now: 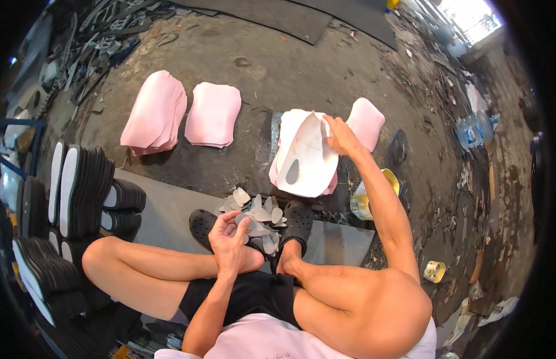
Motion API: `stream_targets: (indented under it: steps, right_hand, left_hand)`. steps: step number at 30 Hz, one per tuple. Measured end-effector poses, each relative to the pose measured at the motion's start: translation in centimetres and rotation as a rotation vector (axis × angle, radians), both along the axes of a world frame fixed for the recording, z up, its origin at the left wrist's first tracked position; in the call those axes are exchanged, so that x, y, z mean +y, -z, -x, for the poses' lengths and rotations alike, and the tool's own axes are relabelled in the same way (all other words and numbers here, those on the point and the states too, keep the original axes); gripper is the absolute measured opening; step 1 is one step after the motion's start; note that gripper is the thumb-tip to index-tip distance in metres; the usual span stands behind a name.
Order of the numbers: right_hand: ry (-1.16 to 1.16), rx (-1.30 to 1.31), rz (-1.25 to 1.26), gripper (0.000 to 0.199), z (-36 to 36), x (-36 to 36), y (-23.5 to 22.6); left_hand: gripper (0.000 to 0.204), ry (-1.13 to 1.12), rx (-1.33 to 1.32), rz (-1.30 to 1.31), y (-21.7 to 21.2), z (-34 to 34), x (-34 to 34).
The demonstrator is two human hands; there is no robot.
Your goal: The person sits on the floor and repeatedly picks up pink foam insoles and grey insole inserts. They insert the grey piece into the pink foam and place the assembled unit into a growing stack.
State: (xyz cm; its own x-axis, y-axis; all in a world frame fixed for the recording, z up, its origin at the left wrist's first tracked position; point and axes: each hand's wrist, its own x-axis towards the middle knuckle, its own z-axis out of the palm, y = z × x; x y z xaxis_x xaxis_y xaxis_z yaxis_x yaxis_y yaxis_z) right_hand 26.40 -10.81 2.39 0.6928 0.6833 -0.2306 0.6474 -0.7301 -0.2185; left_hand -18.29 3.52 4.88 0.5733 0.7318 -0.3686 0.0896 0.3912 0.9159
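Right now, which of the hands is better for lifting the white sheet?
Probably the right hand: its fingers are at the right edge of the white sheet. The left hand is farther off, by the grey pieces.

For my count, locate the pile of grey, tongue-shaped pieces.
In the head view, the pile lies just below centre, between the black clogs, beside the left hand.

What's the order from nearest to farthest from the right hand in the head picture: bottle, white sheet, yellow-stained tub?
1. White sheet: touching the right hand, mostly to its left.
2. Yellow-stained tub: lower in the picture, partly behind the right forearm.
3. Bottle: farthest, out on the right.
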Motion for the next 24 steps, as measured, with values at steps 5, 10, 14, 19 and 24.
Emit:
stream_targets:
  steps: [5,10,14,19,24]
  right_hand:
    - [-0.067,0.044,-0.019,0.047,-4.0,-0.5,-4.2]
    - [0.015,0.081,-0.446,0.038,-5.0,-1.4,-20.0]
    - [-0.164,-0.443,-0.676,0.044,1.2,0.3,-25.0]
    - [-0.247,-0.547,-0.643,0.056,9.6,-0.5,-13.0]
    - [-0.143,-0.136,-0.361,0.058,16.5,-3.9,1.3]
  left_hand:
    - [0.035,-0.059,-0.07,-0.037,-0.6,-2.6,0.2]
    - [0.025,0.093,-0.046,-0.412,-2.1,-10.7,-0.1]
    - [0.031,0.163,-0.187,-0.861,0.2,-17.9,-1.1]
    - [0.029,0.27,-0.077,-1.322,7.4,-18.4,-2.4]
    - [0.018,0.39,-0.015,-1.285,9.1,-16.8,-4.1]
